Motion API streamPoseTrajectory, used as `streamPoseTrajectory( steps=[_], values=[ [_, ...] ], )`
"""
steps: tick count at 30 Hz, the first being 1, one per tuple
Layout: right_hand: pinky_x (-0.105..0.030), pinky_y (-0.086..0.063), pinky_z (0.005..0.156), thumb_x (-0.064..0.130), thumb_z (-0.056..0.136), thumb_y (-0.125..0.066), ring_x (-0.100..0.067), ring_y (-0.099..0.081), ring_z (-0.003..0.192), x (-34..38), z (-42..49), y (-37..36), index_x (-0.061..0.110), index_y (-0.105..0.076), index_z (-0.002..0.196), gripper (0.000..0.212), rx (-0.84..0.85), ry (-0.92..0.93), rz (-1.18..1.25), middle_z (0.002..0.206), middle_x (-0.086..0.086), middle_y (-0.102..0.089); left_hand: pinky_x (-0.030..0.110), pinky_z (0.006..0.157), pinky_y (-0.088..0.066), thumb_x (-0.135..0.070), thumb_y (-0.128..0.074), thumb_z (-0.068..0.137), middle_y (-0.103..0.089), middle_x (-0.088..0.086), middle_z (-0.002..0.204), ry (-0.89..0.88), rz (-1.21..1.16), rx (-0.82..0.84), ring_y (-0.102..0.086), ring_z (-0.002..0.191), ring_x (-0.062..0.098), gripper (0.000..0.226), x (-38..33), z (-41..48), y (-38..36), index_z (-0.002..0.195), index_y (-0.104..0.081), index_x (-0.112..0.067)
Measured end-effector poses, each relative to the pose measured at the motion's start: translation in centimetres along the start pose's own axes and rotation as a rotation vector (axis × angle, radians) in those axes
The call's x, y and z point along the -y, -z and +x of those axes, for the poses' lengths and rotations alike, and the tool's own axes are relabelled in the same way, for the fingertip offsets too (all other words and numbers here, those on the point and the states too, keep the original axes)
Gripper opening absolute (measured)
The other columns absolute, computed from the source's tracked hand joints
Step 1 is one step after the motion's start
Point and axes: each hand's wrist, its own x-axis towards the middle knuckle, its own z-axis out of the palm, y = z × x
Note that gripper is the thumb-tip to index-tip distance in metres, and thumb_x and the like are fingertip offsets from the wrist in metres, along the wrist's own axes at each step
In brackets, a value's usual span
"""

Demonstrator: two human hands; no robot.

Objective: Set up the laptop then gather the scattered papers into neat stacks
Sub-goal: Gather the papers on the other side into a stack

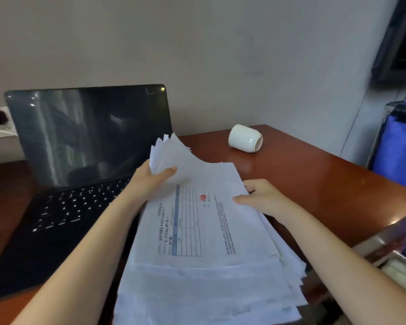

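Papers (197,266): left hand (148,181) pinches raised corner (right hand (260,198) grips edge).

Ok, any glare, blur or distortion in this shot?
Head view: dim and soft overall; laptop screen shows streaky reflections. Head view again: glossy desk has glare patches near the white cup; print on the papers is too blurred to read; lines lean at the right edge.
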Motion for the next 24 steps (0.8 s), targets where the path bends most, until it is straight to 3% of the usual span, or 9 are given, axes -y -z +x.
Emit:
streamPoseTrajectory(
  steps=[3, 6, 9, 12, 15, 18, 19, 22, 24],
  values=[
    [-0.030, -0.044, 0.066, 0.026, 0.071, -0.069, -0.014, -0.061, 0.070, 0.1, 2.4, -0.6, 0.002, -0.064, 0.076, 0.025, 0.029, 0.011, -0.047, 0.075, -0.008, -0.069, 0.028, 0.060, -0.051, -0.032, -0.067, 0.085, -0.067, 0.003, 0.097, 0.077, -0.007, -0.048, -0.067, 0.081, 0.020, 0.031, -0.6, 1.6, 1.0, 0.110, -0.057, -0.018],
    [-0.026, -0.029, 0.058, 0.024, 0.075, -0.068, -0.013, -0.040, 0.056, 0.2, 4.7, -0.8, 0.008, -0.054, 0.063, 0.024, 0.015, 0.017, -0.173, 0.055, 0.000, -0.041, 0.039, 0.076, -0.053, -0.029, -0.069, 0.082, -0.062, 0.006, 0.105, 0.087, 0.326, -0.157, -0.062, 0.091, 0.026, 0.042, -0.7, 3.9, 1.5, 0.117, -0.051, -0.015],
    [-0.024, -0.037, 0.058, 0.027, 0.078, -0.067, -0.014, -0.045, 0.054, 0.4, 7.1, -0.3, 0.000, -0.056, 0.064, 0.032, 0.005, 0.037, -0.242, 0.056, -0.003, -0.047, 0.039, 0.075, -0.052, -0.028, -0.066, 0.080, -0.058, 0.004, 0.103, 0.039, 0.752, -0.196, -0.057, 0.087, 0.026, 0.059, -0.4, 4.3, 1.0, 0.131, -0.036, -0.023],
    [-0.025, -0.043, 0.057, 0.030, 0.082, -0.062, -0.013, -0.052, 0.052, 0.6, 10.3, 0.4, 0.010, -0.054, 0.057, 0.033, 0.011, -0.001, -0.279, 0.053, 0.000, -0.055, 0.040, 0.075, -0.046, -0.042, -0.068, 0.079, -0.055, 0.006, 0.116, -0.013, 1.082, -0.234, -0.058, 0.092, 0.028, 0.082, 0.1, 4.2, -0.1, 0.142, -0.016, -0.032],
    [-0.030, -0.039, 0.066, 0.033, 0.084, -0.061, -0.017, -0.049, 0.063, 1.1, 14.3, 0.2, 0.020, -0.046, 0.053, 0.037, -0.079, 0.030, -0.186, 0.059, 0.001, -0.050, 0.035, 0.068, -0.040, -0.054, -0.066, 0.076, -0.051, 0.004, 0.119, 0.002, 1.228, -0.273, -0.058, 0.094, 0.028, 0.076, 0.3, 4.9, -0.5, 0.137, -0.027, -0.028],
    [-0.030, -0.044, 0.082, 0.030, 0.087, -0.064, -0.016, -0.056, 0.088, 2.0, 18.2, -1.1, 0.018, -0.063, 0.081, 0.013, -0.078, 0.036, 0.053, 0.088, 0.002, -0.060, 0.033, 0.065, -0.036, -0.052, -0.064, 0.078, -0.049, 0.000, 0.104, 0.020, 1.174, -0.268, -0.048, 0.079, 0.024, 0.060, 0.8, 5.5, -0.4, 0.126, -0.039, -0.027],
    [-0.031, -0.045, 0.089, 0.030, 0.087, -0.065, -0.018, -0.057, 0.098, 2.2, 19.5, -1.7, 0.015, -0.064, 0.093, 0.017, -0.066, 0.022, 0.091, 0.099, 0.000, -0.062, 0.032, 0.065, -0.036, -0.051, -0.063, 0.079, -0.048, -0.001, 0.100, 0.013, 1.147, -0.288, -0.047, 0.077, 0.023, 0.055, 1.2, 5.5, -0.4, 0.124, -0.041, -0.027],
    [-0.031, -0.039, 0.102, 0.039, 0.084, -0.067, -0.020, -0.052, 0.120, 3.2, 22.7, -3.4, 0.012, -0.056, 0.127, 0.052, -0.053, 0.028, 0.072, 0.128, -0.003, -0.057, 0.031, 0.064, -0.036, -0.051, -0.053, 0.086, -0.052, 0.000, 0.099, -0.045, 1.121, -0.402, -0.054, 0.077, 0.027, 0.045, 2.4, 5.4, -0.9, 0.122, -0.043, -0.026],
    [-0.034, -0.034, 0.107, 0.045, 0.084, -0.064, -0.023, -0.044, 0.130, 3.9, 24.5, -4.6, 0.012, -0.044, 0.139, 0.067, -0.026, 0.040, 0.018, 0.142, -0.004, -0.047, 0.032, 0.063, -0.035, -0.052, -0.048, 0.089, -0.054, 0.001, 0.102, -0.064, 1.131, -0.444, -0.056, 0.077, 0.028, 0.044, 2.9, 5.5, -1.0, 0.123, -0.042, -0.026]
  ],
)
